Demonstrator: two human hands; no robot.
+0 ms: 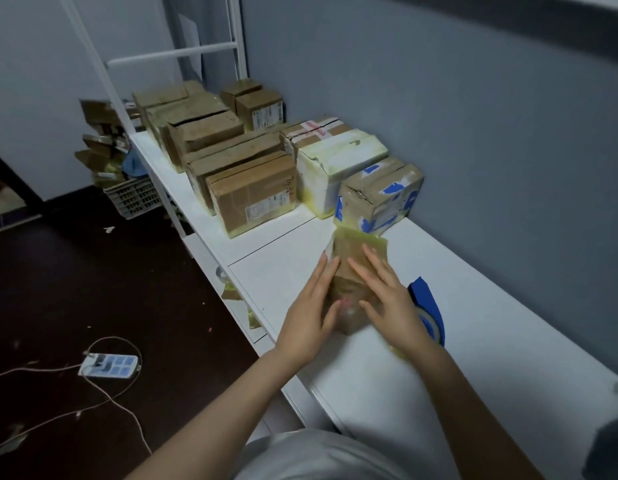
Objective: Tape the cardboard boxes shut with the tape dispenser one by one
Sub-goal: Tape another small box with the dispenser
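A small brown cardboard box [352,252] stands on the white table [491,306], its top glossy with yellowish tape. My left hand [309,308] lies flat against the box's left side, fingers straight. My right hand [387,294] presses flat on the box's top and right side. The blue tape dispenser [426,308] lies on the table just right of my right hand, partly hidden by it.
Several taped cardboard boxes [252,192] line the table's far end up to the grey wall, the nearest one with blue tape patches [380,195]. A grey crate [134,197] with cardboard scraps, a power strip [108,365] and cables lie on the dark floor at left.
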